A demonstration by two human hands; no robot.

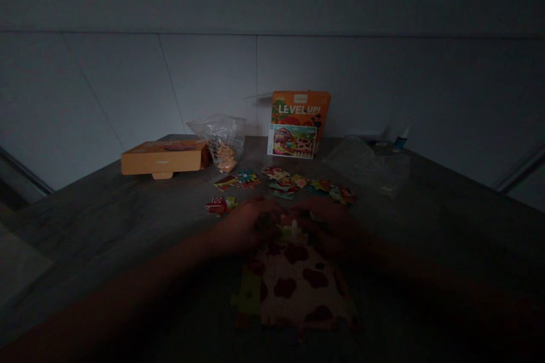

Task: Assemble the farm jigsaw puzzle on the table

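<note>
Hands first, quick: what's the left one on?

"Bare left hand (249,224), fingers curled, at the far-left edge of a partly assembled cardboard jigsaw (298,300), pale with dark reddish spots and a yellow-green strip down its left side."

"Gripping anything?"

"Can't tell. Fingertips bend down beside a yellow-green section with a white post (293,231); too dark to confirm contact."

"Right?"

"Bare right hand (332,224), opposite side of that section, fingers bent inward. Dim, blurred; can't call that grip either."

"Jigsaw location?"

"Flat on the grey table (170,210), on the person's side, extending from between the hands toward the body."

"Past the hands?"

"Loose multicoloured jigsaw pieces (283,184), scattered in small clusters. Red piece with a white-lined barn door (216,205) just beyond the left hand, off to its left."

"Back row, left to right?"

"Orange cardboard box (164,160) lying flat; clear plastic bag with pieces inside (223,144); upright orange 'LEVEL UP!' box (301,108), white-bordered farm picture card (292,142) standing before it; crumpled clear plastic bag (370,167); small blue-labelled bottle (400,143). Pale wall (213,74) behind."
</note>
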